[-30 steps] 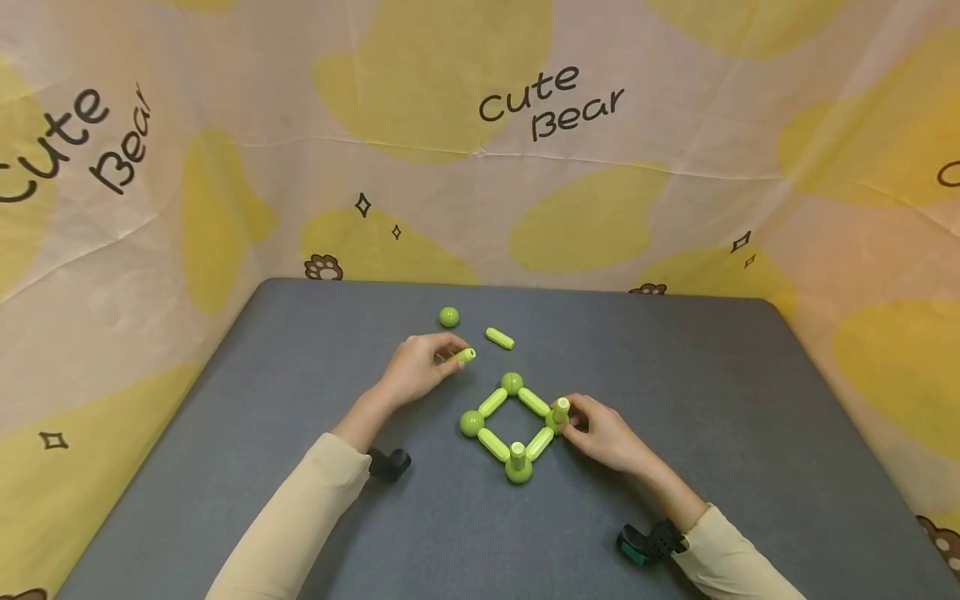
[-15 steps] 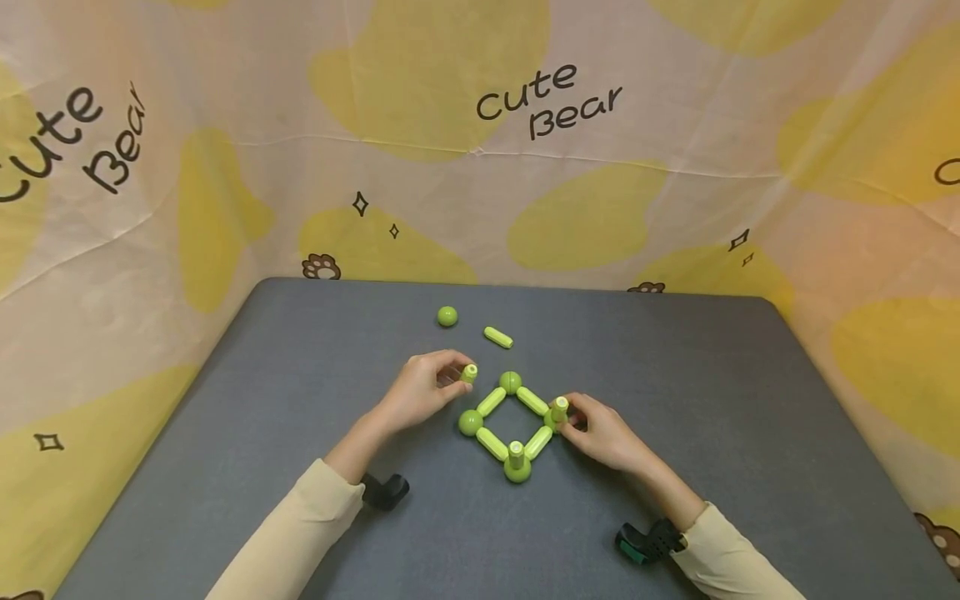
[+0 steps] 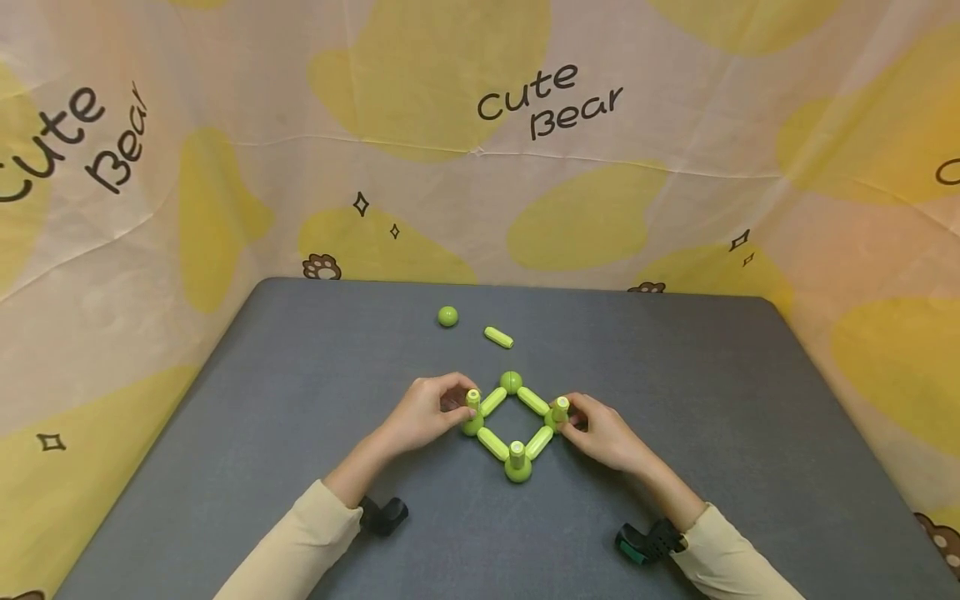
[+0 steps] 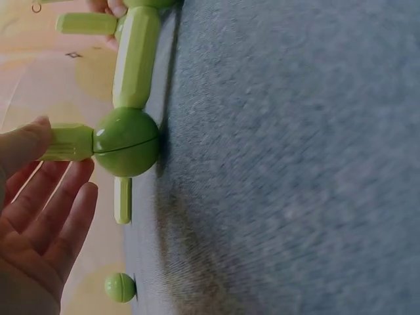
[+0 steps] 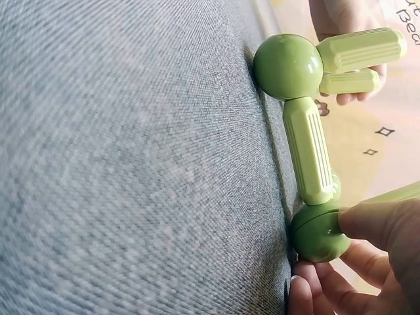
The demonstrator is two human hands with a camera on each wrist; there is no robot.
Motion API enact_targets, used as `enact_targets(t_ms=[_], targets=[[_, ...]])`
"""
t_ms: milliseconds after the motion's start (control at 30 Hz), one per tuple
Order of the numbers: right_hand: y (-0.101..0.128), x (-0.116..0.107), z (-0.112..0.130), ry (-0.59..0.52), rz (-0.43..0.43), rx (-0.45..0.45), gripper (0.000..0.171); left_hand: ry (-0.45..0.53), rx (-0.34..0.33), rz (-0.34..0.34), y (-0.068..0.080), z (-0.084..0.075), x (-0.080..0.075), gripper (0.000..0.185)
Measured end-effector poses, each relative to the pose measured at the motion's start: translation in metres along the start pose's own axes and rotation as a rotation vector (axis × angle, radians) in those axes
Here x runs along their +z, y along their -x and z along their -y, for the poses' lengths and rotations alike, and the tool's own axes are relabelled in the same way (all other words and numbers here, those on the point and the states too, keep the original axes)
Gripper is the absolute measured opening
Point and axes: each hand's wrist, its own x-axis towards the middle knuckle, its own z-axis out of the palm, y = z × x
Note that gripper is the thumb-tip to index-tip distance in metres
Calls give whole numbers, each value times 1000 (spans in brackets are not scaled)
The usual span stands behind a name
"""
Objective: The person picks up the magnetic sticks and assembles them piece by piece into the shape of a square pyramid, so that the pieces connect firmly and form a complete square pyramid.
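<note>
On the table lies a square frame of light-green rods [image 3: 492, 444] joined by green balls [image 3: 512, 382] at its corners. My left hand [image 3: 431, 410] pinches an upright rod [image 4: 71, 142] whose lower end meets the left corner ball [image 4: 128, 141]. At the right corner, my right hand [image 3: 602, 432] grips the ball [image 5: 319, 231] between thumb and fingers, and a rod [image 3: 561, 407] stands up from it. Another upright rod [image 3: 517, 454] rises from the near ball [image 3: 517, 472]. No rod stands on the far ball.
Behind the frame, a loose green ball [image 3: 447, 316] and a loose rod [image 3: 498, 337] lie on the grey table [image 3: 360, 333]. A patterned cloth [image 3: 420, 100] hangs behind the table and along its sides. Black wrist cameras [image 3: 651, 542] sit on both wrists.
My left hand has come down toward me with its rod, turning it upright and bringing it onto the left corner ball. My right hand has stayed at the right corner.
</note>
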Motion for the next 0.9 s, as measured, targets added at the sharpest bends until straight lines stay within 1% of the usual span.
enact_targets(t_ms=[233,400,500,700,833,900], targets=[[0,-1,1,-4,-5,-19,26,19,22,-2,3,1,1,21],[0,-1,1,1,-4,-15,26,35,37,23,3,2,0,23],[-1,-1,2,11,-10,-13,27,43,29,46,4,2,-1,24],[-4,0,0,11,-27,-13,27,18,2,92,8,5,0,23],[-9,1,-1,15,-43,-16,26,-12,30,97,10,8,3,22],[-13,1,0,24,-48,-17,26,-23,55,101,12,8,4,20]])
